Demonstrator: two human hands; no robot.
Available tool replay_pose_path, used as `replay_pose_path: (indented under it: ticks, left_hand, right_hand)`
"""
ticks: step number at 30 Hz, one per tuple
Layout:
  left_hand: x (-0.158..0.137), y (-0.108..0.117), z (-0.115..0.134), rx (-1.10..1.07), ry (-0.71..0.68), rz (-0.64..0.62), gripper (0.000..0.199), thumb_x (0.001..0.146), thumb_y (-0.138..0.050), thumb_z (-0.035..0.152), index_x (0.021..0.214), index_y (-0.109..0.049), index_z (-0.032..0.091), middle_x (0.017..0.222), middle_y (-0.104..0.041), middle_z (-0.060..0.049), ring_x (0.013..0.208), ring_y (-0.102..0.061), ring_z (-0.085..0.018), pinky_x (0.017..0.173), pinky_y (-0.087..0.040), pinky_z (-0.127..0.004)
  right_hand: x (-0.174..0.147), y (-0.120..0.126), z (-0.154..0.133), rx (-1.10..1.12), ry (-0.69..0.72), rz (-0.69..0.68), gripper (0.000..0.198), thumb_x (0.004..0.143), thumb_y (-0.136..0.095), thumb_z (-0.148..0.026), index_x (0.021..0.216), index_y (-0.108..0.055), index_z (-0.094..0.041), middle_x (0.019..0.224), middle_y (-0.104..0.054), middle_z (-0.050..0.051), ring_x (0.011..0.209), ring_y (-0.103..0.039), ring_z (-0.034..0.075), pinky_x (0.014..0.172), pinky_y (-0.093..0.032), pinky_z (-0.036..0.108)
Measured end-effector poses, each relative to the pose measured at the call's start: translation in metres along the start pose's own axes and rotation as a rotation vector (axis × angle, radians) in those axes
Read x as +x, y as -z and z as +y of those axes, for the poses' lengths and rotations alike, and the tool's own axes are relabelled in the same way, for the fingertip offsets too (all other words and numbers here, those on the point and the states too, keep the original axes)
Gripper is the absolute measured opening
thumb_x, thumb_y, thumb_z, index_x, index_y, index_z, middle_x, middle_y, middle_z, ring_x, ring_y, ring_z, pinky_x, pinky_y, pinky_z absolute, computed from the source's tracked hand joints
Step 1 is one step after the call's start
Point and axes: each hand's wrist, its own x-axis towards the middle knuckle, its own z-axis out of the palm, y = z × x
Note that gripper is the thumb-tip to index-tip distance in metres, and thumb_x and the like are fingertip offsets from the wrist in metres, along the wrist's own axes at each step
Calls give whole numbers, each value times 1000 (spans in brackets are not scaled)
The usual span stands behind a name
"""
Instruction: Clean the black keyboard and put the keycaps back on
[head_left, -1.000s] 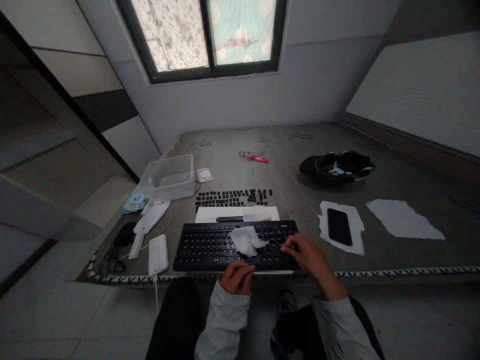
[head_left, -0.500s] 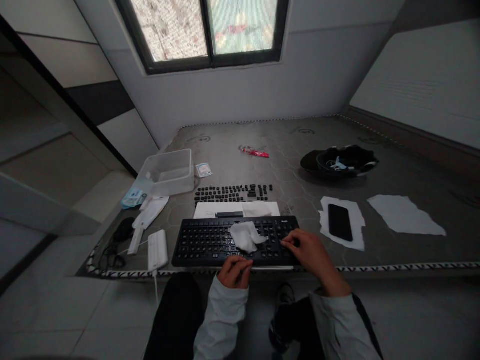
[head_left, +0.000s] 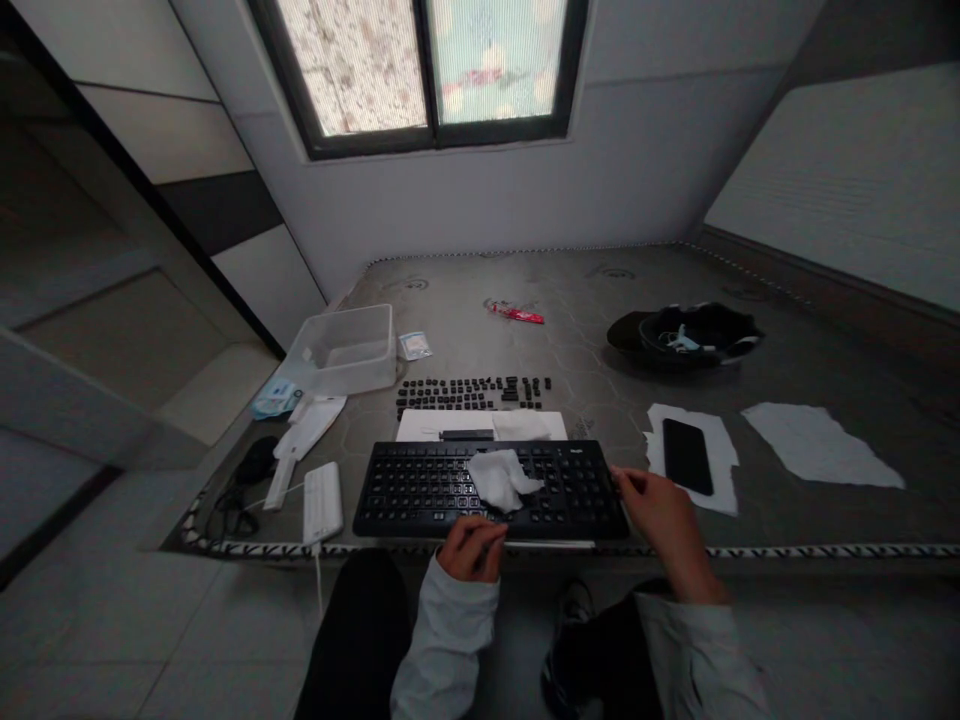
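Note:
A black keyboard lies near the front edge of the grey surface, with its keycaps off over much of it. On its middle rests a crumpled white tissue. My left hand is at the keyboard's front edge, fingers curled together; whatever they pinch is too small to make out. At the right edge of the keyboard is my right hand, thumb and fingers closed in a pinch, their contents hidden. Behind the keyboard, loose black keycaps stand in rows, and a white sheet sticks out.
A clear plastic box stands at the left, with a white power strip and cable in front. To the right, a black phone lies on white paper, near another sheet. Farther back are a dark cap and a red packet.
My right hand has moved right, from over the number pad to the keyboard's right edge. My left hand stays at the front edge. The whole view has shifted slightly.

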Motion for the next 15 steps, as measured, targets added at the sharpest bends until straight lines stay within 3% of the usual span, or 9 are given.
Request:
replay_pose_path:
  ticks: [6,15]
  left_hand:
    - [-2,1,-4,12,5,8,15,86,-59,17,92,-72,22,84,-65,-4,72,-67,-13,65,-58,-23]
    - [-2,0,-4,-13,38,-3,17,82,-62,12,92,-72,21,83,-65,-3,73,-67,-13,65,-58,-23]
  right_hand:
    - [-1,-7,-11,-25,-20,53,47,87,-41,-52,91,-77,-22,87,-77,13,83,-71,30,68,-47,34]
    - [7,-11,-11,23,-60,16,49,86,-41,-55,85,-76,-20,83,-77,12,81,-70,29,68,-47,33]
